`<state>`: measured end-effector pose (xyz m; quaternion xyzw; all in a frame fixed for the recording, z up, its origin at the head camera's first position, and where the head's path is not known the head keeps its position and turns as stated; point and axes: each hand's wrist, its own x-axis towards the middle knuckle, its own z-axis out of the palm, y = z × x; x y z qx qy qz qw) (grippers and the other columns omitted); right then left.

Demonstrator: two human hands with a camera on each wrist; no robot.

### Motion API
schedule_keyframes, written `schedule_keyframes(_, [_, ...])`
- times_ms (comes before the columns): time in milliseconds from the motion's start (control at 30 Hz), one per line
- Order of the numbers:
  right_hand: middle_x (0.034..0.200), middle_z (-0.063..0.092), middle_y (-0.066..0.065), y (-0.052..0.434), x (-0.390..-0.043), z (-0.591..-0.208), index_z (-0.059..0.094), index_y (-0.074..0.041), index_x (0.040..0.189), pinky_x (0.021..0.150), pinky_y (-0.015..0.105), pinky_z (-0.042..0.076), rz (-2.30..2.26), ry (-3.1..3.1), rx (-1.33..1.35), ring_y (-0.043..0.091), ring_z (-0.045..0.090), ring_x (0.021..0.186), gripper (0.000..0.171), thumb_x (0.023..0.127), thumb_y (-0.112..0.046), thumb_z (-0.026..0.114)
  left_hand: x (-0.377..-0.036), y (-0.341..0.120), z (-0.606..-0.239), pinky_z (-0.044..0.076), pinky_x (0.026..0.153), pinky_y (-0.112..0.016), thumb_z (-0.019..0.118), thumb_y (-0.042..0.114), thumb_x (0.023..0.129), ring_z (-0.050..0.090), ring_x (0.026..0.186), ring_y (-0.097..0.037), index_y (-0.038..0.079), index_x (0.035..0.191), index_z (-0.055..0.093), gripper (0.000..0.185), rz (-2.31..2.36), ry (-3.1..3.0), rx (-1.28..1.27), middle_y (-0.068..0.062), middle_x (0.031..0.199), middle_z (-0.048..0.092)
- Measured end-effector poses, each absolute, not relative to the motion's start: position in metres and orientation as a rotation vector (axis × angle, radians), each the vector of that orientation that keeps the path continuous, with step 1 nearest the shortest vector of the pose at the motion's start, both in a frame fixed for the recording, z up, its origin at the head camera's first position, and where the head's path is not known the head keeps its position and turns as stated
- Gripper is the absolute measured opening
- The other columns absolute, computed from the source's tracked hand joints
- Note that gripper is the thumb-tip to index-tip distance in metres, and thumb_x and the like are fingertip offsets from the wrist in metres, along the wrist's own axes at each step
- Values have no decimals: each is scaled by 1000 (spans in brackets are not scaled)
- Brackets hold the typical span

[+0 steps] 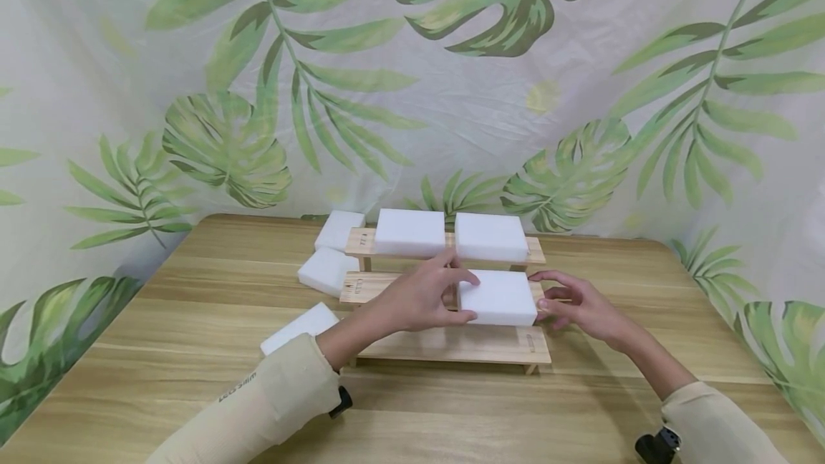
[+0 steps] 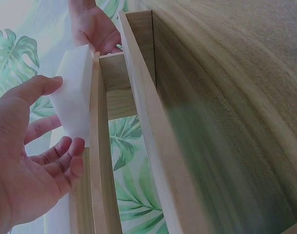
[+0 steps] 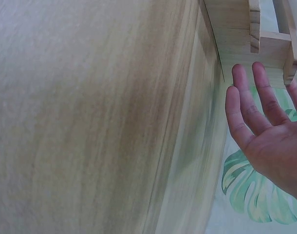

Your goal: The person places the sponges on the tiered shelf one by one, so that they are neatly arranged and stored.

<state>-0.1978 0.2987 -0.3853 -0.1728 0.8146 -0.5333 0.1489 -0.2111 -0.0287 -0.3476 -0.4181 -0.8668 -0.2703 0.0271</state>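
A white foam block lies on the middle tier of a stepped wooden rack, toward its right end. My left hand holds the block's left end, thumb at its front edge and a finger at the back. In the left wrist view the thumb rests against the block's face. At the right end of that tier is my right hand, its thumb and forefinger near the shelf end; the right wrist view shows several of its fingers stretched out.
Two foam blocks, a left one and a right one, sit on the top tier. Left of the rack, more blocks lie on the wooden table: a rear one, a middle one and a front one. A leaf-patterned cloth hangs behind.
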Motion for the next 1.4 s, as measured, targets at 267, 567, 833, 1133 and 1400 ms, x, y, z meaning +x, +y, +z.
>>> schedule_keyframes(267, [113,68,19,299,-198,-386,40,4,150,78,46,61,-1537,2339,-506,30,74,98,53,105,-13,61,-212,-27,-347,47,63,-21,83,34,88,55,70,-7,10,121,75,42,-739,-2666,-1290,2,82,69])
schedule_keyframes(567, [111,69,18,299,-199,-386,39,4,151,78,45,61,-1539,2333,-501,28,74,99,53,105,-14,60,-214,-26,-350,49,65,-23,84,33,87,57,71,-8,8,119,75,41,-780,-2653,-1223,0,83,69])
schedule_keyframes(833, [110,69,19,300,-198,-388,39,3,152,79,46,60,-1532,2333,-508,26,74,100,54,105,-14,60,-217,-24,-352,50,65,-24,85,32,87,58,72,-8,8,120,74,42,-846,-2693,-1174,1,83,70])
schedule_keyframes(1133, [111,69,19,300,-199,-388,38,3,152,80,45,60,-1534,2327,-495,27,74,100,54,106,-15,60,-218,-23,-352,50,67,-25,85,30,88,61,75,-12,8,121,73,41,-879,-2702,-1154,1,84,70])
schedule_keyframes(1400, [111,69,19,300,-198,-388,38,3,152,80,46,60,-1533,2330,-501,29,74,100,54,105,-14,60,-219,-22,-352,50,67,-26,83,29,89,61,77,-15,7,122,74,40,-858,-2692,-1154,-2,86,70])
